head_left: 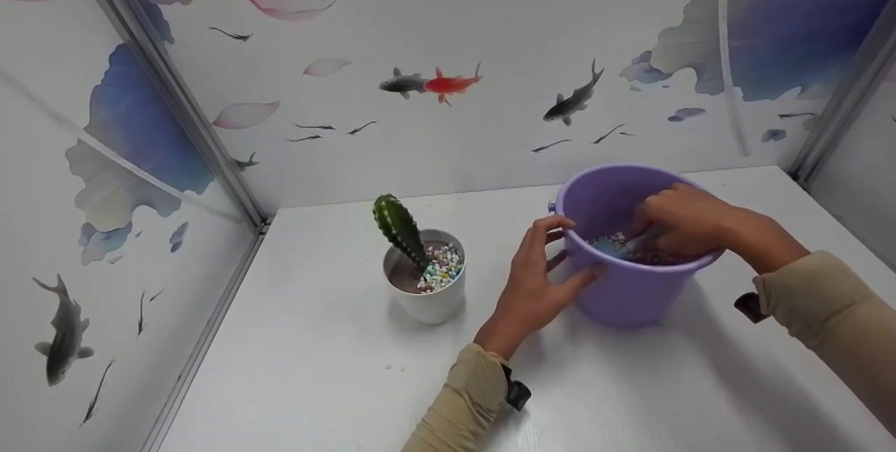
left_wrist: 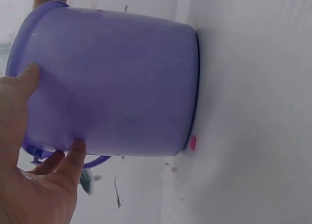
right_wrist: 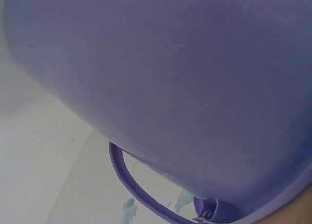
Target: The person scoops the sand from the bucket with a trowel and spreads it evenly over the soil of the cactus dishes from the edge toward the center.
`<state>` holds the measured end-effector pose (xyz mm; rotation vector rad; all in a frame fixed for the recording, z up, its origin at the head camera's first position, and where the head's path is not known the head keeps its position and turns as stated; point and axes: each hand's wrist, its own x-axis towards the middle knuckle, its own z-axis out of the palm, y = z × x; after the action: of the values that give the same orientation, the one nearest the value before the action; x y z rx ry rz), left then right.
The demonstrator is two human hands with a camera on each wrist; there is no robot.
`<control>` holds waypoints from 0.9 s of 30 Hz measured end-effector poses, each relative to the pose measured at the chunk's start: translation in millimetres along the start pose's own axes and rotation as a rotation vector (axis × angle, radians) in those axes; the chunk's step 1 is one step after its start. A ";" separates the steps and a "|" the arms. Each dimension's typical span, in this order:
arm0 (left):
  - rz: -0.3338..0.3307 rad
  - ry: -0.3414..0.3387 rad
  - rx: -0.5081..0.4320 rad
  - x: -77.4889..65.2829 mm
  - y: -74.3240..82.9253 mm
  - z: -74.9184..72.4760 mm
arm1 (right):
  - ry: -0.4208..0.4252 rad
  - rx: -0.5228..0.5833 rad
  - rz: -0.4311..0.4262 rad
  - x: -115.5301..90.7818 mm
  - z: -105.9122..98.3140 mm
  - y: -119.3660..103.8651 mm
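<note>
A purple bucket point(head_left: 633, 294) stands upright on the white table, with small multicoloured pebbles point(head_left: 616, 236) inside. My left hand point(head_left: 535, 280) holds it at the left, fingers at the rim and thumb against the front wall. In the left wrist view, the fingers and thumb point(left_wrist: 30, 80) spread around the bucket's outside. Reaching over the right rim, my right hand point(head_left: 675, 221) grips a small light-blue shovel point(head_left: 610, 248) down among the pebbles. The bucket wall hides the right hand in the right wrist view.
Left of the bucket stands a white pot point(head_left: 430, 306) with a green cactus point(head_left: 399, 228) leaning left and colourful pebbles on one side. A pink pebble point(left_wrist: 193, 143) lies by the bucket's base. The bucket's handle point(right_wrist: 141, 192) hangs behind it. Printed panels point(head_left: 490, 18) enclose the table.
</note>
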<state>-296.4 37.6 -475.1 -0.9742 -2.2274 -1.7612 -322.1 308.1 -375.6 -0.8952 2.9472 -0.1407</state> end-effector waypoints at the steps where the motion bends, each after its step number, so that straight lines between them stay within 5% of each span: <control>1: -0.001 0.001 -0.003 0.3 0.1 -0.1 | 0.006 0.001 -0.002 -0.3 -0.8 0.5; 27: -0.043 -0.005 -0.011 -0.9 0.9 0.0 | 0.080 0.159 -0.014 -29.7 -24.8 3.0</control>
<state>-295.2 37.3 -474.7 -0.9416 -2.2601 -1.7928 -301.2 328.9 -350.3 -0.9084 2.9503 -0.4148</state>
